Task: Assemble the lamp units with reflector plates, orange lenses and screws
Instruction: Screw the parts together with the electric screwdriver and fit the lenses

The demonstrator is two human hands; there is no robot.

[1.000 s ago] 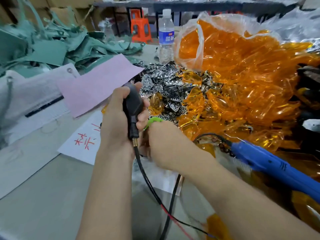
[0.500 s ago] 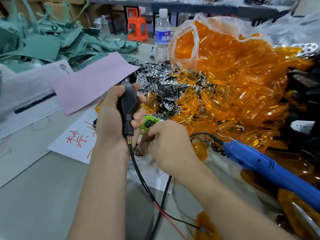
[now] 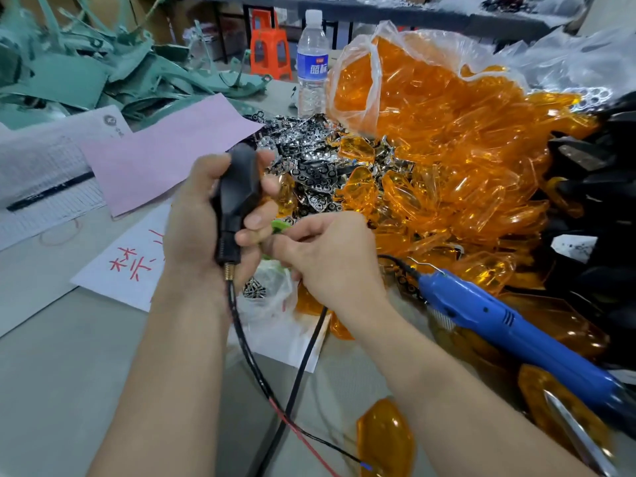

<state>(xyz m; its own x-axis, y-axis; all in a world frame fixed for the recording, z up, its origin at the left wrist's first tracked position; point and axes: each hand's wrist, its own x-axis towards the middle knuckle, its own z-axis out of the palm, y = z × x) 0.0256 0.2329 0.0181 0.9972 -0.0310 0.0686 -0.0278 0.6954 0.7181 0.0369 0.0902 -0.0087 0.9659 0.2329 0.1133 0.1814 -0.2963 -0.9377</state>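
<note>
I have the left hand (image 3: 192,222) raised over the middle of the bench (image 3: 69,373), forearm coming up from the near edge, fingers and thumb wrapped round a black lamp housing (image 3: 237,187) held upright. A black cable (image 3: 247,346) drops from the housing's brass end towards the near edge. The right hand (image 3: 330,259) reaches in from the right, knuckles up, fingers curled and drawn into a pinch just beside the left fingers, against a small green piece (image 3: 280,226). I cannot tell whether it grips that piece or something smaller.

Under the hands lies a clear bag of screws (image 3: 265,290). Beyond them, towards the far edge, is a pile of shiny reflector plates (image 3: 309,160), and the orange lenses (image 3: 447,166) heap over the right half of the bench, some inside a clear sack. One lens (image 3: 383,438) lies alone by the near edge. A blue electric screwdriver (image 3: 509,332) rests along the right side.

On the left side lie a pink sheet (image 3: 165,153) and a white paper with red writing (image 3: 137,266). A water bottle (image 3: 312,63) stands at the far edge.
</note>
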